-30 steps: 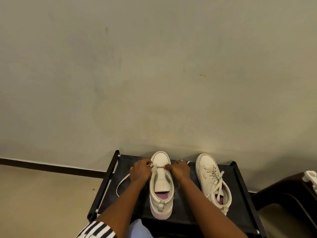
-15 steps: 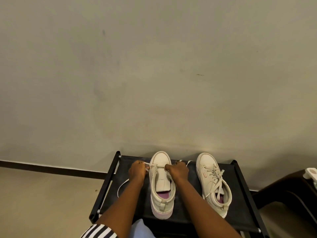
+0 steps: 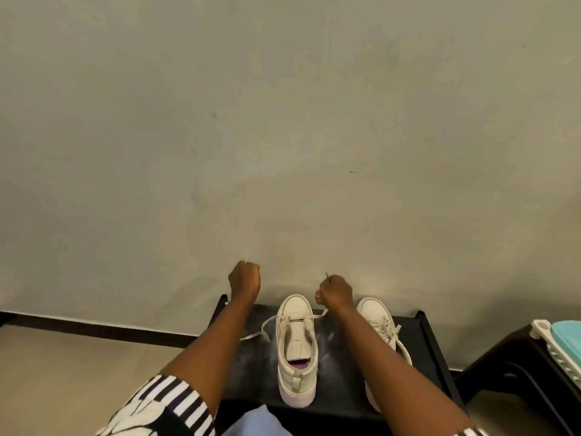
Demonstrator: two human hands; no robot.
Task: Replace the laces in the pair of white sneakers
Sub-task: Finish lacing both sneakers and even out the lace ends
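Head view, low at 6 o'clock: white sneaker (image 3: 297, 350) standing toe-away on a black shelf (image 3: 345, 388), tongue bare, only the front pair of eyelets threaded. Lace (image 3: 297, 318) crossing flat between those two eyelets, then running out both ways. Just beside it at 3 o'clock, second sneaker (image 3: 382, 322), fully laced and partly hidden behind the right forearm.

Left hand (image 3: 245, 280) up at 11 o'clock of the toe, clenched in a fist, a pale lace tip poking out on top. Below it, slack lace looping over the shelf at 9 o'clock of the eyelets and vanishing behind the forearm. Right hand (image 3: 335, 289) at 1 o'clock of the toe, fingers curled round the other end, lace rising taut from the right eyelet into the fist, tip showing above.

Judging by this: evening out the two ends after the first pass, most eyelets yet to fill. Soft, light, limp stuff, likely to twist and to slide through the eyelets under an uneven pull. Best pinched close behind the stiff tip for threading, not mid-length. Sneaker light too, apt to shift or tip when tugged; worth steadying by the sidewall or heel.
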